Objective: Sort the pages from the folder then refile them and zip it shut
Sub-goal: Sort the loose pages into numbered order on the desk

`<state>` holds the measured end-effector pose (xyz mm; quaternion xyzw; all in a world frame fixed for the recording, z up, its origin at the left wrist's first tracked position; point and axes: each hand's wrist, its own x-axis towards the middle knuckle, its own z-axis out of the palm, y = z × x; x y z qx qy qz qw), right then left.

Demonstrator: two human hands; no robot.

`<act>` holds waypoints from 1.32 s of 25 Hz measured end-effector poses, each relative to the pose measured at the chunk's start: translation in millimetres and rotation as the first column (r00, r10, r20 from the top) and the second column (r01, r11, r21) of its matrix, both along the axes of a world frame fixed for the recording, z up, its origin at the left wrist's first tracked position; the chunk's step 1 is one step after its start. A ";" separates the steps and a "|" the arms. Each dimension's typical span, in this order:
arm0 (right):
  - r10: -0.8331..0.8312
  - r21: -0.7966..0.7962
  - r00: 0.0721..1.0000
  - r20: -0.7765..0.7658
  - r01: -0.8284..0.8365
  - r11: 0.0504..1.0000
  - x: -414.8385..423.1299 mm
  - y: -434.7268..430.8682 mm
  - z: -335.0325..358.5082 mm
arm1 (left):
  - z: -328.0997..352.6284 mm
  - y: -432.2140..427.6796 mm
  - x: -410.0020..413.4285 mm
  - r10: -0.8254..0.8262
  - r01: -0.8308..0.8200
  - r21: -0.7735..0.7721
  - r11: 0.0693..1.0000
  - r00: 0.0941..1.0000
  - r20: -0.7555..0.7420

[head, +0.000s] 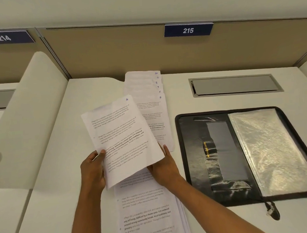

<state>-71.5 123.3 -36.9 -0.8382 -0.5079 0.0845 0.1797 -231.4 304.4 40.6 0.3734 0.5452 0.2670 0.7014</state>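
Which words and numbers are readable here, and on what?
"214": left blue sign.
"215": middle blue sign.
"4": held page corner.
"10", "9", "8", "7", "6", "5": corners of the fanned pages.
"Defined by a slower pace": bold line, near stack; remaining print too small.
Yellow print on the folder: too blurred.

We see a white desk with a metal cable flap set into its top at the back right. On it lie a fanned row of pages at the back, hand-numbered 5 to 10, a pile of printed pages at the near edge, and on the right an open black zip folder with clear sleeves.
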 end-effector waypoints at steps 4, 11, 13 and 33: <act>-0.062 0.307 0.788 -0.613 0.310 0.900 5.2 3.1 37.4 | -3.6 -0.3 6.6 -0.075 0.075 0.011 0.997 0.997 -0.024; -0.290 -0.002 0.467 -0.835 0.526 0.851 76.9 -3.2 78.6 | -20.1 10.3 38.7 -0.226 0.230 0.053 0.972 0.972 -0.069; -0.384 -0.003 0.520 -0.763 0.592 0.806 82.9 -2.8 68.5 | -24.7 14.2 53.6 -0.249 0.255 0.072 0.964 0.965 -0.077; -0.600 -0.094 0.525 -0.604 0.700 0.708 101.7 18.2 44.4 | -38.9 29.7 95.3 -0.162 0.309 0.319 0.896 0.896 -0.413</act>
